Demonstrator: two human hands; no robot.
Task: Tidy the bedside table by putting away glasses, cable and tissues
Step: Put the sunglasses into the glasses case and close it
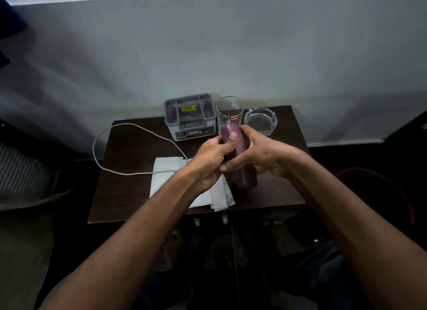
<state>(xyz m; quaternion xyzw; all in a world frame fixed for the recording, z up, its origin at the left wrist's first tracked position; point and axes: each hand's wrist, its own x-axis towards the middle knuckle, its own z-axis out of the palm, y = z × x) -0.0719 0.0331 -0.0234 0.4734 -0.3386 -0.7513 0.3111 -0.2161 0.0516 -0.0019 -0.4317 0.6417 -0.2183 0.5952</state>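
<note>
Both the left hand (213, 157) and right hand (258, 156) grip the purple glasses case (239, 161), fingers curled round it. Hold it level and press the halves fully together.

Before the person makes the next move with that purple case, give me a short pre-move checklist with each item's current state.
1. Both hands hold the purple case: ok. The left hand and right hand both curl round it above the table.
2. Case closed: cannot tell; its seam is hidden by fingers.
3. Glasses inside the case: cannot tell; none are visible.
4. Cable put away: not ok. It lies looped across the table's left side and over the tissues.
5. Tissues put away: not ok; they lie flat on the table under the hands.
6. Organiser box reachable: ok. It stands at the back, beside the drinking glass and the glass ashtray.
</note>
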